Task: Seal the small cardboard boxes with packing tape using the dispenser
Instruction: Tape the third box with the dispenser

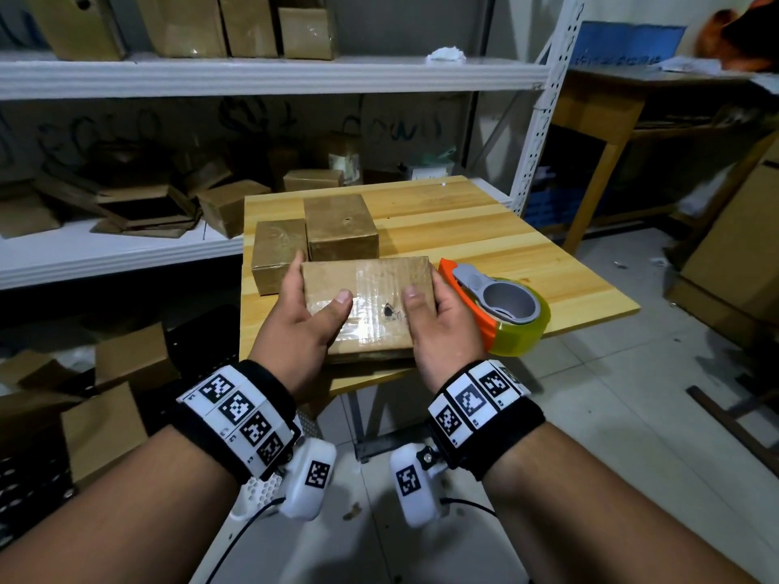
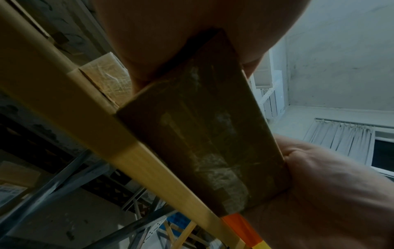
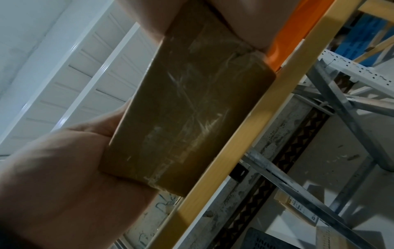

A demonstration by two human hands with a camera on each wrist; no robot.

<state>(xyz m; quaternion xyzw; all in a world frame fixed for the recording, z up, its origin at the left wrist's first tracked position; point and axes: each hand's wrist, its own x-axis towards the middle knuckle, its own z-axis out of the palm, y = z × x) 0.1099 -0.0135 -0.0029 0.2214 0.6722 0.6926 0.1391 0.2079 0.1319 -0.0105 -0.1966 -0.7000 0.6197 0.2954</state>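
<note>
Flat brown taped cardboard box (image 1: 369, 305) grasped at both ends by left hand (image 1: 301, 318) and right hand (image 1: 442, 326), over near edge of pale wooden table (image 1: 506, 246); orange tape dispenser (image 1: 497, 305) just right.

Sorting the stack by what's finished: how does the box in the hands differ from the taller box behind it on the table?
The held box is flat and wide; the taller box is blockier. The held box is gripped at both ends by the left hand and right hand; the taller box rests on the table, untouched. Wrinkled clear tape crosses the held box's top; the taller box's top looks smooth. Both are brown cardboard, closed.
</note>
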